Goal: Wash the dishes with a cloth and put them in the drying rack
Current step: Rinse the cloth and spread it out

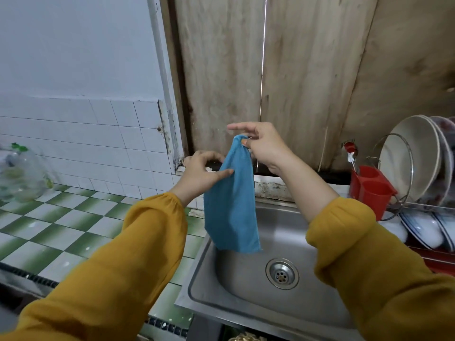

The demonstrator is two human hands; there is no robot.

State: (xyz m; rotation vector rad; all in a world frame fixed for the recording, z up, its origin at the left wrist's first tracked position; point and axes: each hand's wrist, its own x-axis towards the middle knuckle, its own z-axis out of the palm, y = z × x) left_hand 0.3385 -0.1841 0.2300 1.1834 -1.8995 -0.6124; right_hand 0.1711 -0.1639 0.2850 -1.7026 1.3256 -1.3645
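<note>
A blue cloth hangs straight down over the steel sink. My right hand pinches its top corner between thumb and fingers, with the index finger stretched out. My left hand is beside the cloth's left edge, and its thumb touches the fabric. The sink basin holds no dishes, and its drain shows. At the right, the drying rack holds several plates standing on edge and bowls lower down.
A red cutlery holder with utensils hangs on the rack's left side. Green and white tiled counter spreads left of the sink, with a clear plastic bag at its far left. Wooden boards rise behind the sink.
</note>
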